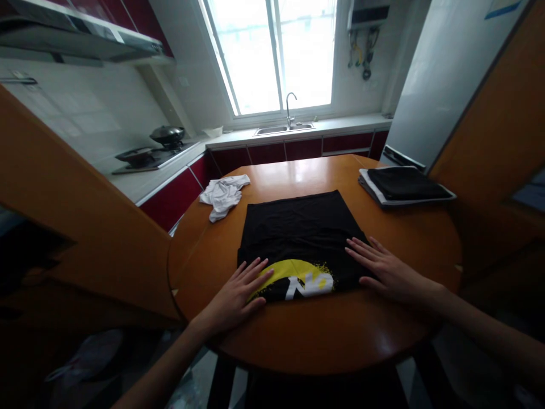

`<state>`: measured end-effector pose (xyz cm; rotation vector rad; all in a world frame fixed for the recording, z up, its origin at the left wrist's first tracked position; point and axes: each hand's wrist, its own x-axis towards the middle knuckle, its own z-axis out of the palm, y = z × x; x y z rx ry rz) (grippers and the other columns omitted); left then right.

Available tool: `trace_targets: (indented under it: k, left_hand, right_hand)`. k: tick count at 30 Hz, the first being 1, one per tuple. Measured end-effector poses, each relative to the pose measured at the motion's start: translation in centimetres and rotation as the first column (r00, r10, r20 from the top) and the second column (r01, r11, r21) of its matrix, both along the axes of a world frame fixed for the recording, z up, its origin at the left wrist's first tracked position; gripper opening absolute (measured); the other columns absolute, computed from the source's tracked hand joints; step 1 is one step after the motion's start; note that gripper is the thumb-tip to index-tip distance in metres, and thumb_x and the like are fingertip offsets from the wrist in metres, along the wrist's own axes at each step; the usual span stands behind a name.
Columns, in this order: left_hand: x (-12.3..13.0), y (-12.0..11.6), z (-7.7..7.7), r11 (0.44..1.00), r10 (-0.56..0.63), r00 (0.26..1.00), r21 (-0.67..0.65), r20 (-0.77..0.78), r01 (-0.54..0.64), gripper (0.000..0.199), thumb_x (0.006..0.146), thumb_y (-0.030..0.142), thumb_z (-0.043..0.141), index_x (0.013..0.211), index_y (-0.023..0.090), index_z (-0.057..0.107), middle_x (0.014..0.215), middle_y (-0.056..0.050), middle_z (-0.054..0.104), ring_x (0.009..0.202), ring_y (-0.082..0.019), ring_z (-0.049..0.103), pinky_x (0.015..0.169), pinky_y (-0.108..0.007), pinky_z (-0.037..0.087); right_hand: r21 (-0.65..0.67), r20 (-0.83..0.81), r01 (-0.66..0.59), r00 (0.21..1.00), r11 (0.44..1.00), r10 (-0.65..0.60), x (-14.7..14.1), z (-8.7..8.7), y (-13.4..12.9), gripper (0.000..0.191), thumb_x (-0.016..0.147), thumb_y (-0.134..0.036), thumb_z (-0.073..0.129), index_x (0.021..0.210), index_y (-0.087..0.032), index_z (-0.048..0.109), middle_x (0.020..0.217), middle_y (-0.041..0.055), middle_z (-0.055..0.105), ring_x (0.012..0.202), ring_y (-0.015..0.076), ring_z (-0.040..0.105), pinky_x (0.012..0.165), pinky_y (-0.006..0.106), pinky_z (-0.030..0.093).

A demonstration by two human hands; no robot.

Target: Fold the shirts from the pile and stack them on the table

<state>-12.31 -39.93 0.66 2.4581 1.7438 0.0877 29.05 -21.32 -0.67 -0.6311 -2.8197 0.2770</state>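
A black T-shirt point(298, 224) lies folded and flat on the round wooden table, with a yellow and white print along its near edge. On its near left corner rests my left hand point(242, 289), fingers spread over the cloth and the yellow print. My right hand point(385, 270) lies palm down across the shirt's right edge, its fingers stretched toward the middle. Neither hand grips the fabric. Slight wrinkles run across the shirt's centre.
A crumpled white cloth point(223, 195) lies at the table's far left. Toward the far right sits a stack of folded clothes point(406, 184), black on top. Beyond the wooden table point(332, 335) are a sink point(283, 129), a stove with a wok point(167, 134) and a fridge point(443, 74).
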Motion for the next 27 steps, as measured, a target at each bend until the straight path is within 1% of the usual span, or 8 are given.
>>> trace_targets:
  k: [3, 7, 10, 14, 17, 19, 23, 27]
  left_hand:
    - [-0.3, 0.2, -0.3, 1.000, -0.014, 1.000, 0.024, -0.010, 0.014, 0.062, 0.102, 0.049, 0.045, 0.158, 0.037, 0.021, 0.167, -0.002, 0.019, 0.153, -0.030, 0.017, 0.121, -0.056, 0.021]
    - [-0.5, 0.2, -0.6, 0.998, -0.021, 0.999, 0.052, -0.029, 0.023, 0.063, 0.102, 0.048, 0.046, 0.158, 0.037, 0.021, 0.167, -0.003, 0.020, 0.153, -0.030, 0.020, 0.121, -0.056, 0.021]
    - [-0.7, 0.1, -0.6, 0.998, -0.039, 0.998, 0.045, -0.042, 0.041, 0.067, 0.100, 0.051, 0.049, 0.159, 0.036, 0.020, 0.167, -0.004, 0.019, 0.153, -0.031, 0.019, 0.121, -0.057, 0.022]
    - [-1.3, -0.2, -0.1, 0.993, -0.088, 0.995, 0.076, -0.042, 0.091, 0.071, 0.097, 0.050, 0.056, 0.158, 0.036, 0.024, 0.165, -0.006, 0.025, 0.151, -0.033, 0.024, 0.118, -0.058, 0.029]
    - [-1.8, -0.9, 0.4, 0.979, -0.139, 0.990, 0.149, -0.015, 0.139, 0.063, 0.097, 0.035, 0.059, 0.155, 0.038, 0.034, 0.161, -0.005, 0.036, 0.145, -0.030, 0.038, 0.114, -0.053, 0.040]
    - [-2.0, -1.6, 0.8, 0.972, -0.158, 0.987, 0.176, 0.005, 0.154, 0.060, 0.099, 0.021, 0.052, 0.153, 0.040, 0.037, 0.157, -0.003, 0.043, 0.139, -0.026, 0.048, 0.112, -0.046, 0.046]
    - [-1.7, -2.8, 1.5, 0.985, -0.143, 0.990, 0.101, 0.015, 0.141, 0.074, 0.094, 0.003, 0.041, 0.155, 0.043, 0.029, 0.158, 0.001, 0.042, 0.136, -0.021, 0.052, 0.109, -0.038, 0.049]
    - [-1.3, -3.1, 1.6, 0.992, -0.092, 0.994, 0.096, 0.054, 0.087, 0.078, 0.091, -0.002, 0.041, 0.154, 0.043, 0.032, 0.153, 0.001, 0.048, 0.130, -0.020, 0.057, 0.107, -0.035, 0.051]
  right_hand:
    - [0.022, -0.048, -0.036, 0.998, 0.999, 0.037, -1.1, 0.8, -1.4, 0.072, 0.098, -0.039, 0.055, 0.160, -0.031, 0.019, 0.165, 0.0051, 0.021, 0.152, 0.0273, 0.021, 0.125, 0.054, 0.012]
    - [-0.056, 0.016, -0.133, 0.991, 0.989, 0.134, -1.9, 0.5, -2.8, 0.065, 0.097, -0.036, 0.057, 0.156, -0.037, 0.030, 0.164, 0.0017, 0.025, 0.151, 0.0267, 0.024, 0.124, 0.055, 0.010]
    - [-0.078, 0.037, -0.098, 0.994, 0.992, 0.102, -1.0, -0.3, -2.4, 0.062, 0.098, -0.038, 0.055, 0.155, -0.037, 0.032, 0.164, 0.0019, 0.026, 0.151, 0.0271, 0.023, 0.124, 0.056, 0.010]
    - [-0.008, 0.045, -0.049, 0.998, 0.999, 0.049, 1.1, -1.0, -0.8, 0.061, 0.098, -0.037, 0.054, 0.155, -0.034, 0.034, 0.162, 0.0041, 0.031, 0.149, 0.0271, 0.028, 0.122, 0.056, 0.019]
    - [0.079, -0.006, -0.072, 0.997, 0.994, 0.073, 2.2, -1.0, -0.1, 0.054, 0.097, -0.028, 0.056, 0.149, -0.031, 0.046, 0.152, 0.0060, 0.049, 0.141, 0.0262, 0.045, 0.121, 0.055, 0.025]
    - [0.126, -0.045, -0.109, 0.992, 0.986, 0.116, 2.4, -0.8, -0.2, 0.052, 0.096, -0.019, 0.053, 0.146, -0.032, 0.051, 0.143, 0.0045, 0.059, 0.134, 0.0239, 0.053, 0.121, 0.053, 0.028]
    - [0.178, -0.053, -0.147, 0.986, 0.973, 0.159, 2.4, -0.3, -0.5, 0.058, 0.096, -0.006, 0.042, 0.148, -0.032, 0.048, 0.139, 0.0028, 0.063, 0.130, 0.0201, 0.057, 0.119, 0.050, 0.033]
    - [0.182, -0.065, -0.128, 0.988, 0.975, 0.142, 2.6, -0.5, -0.1, 0.051, 0.098, -0.007, 0.042, 0.142, -0.030, 0.056, 0.136, 0.0038, 0.065, 0.126, 0.0208, 0.061, 0.114, 0.047, 0.042]
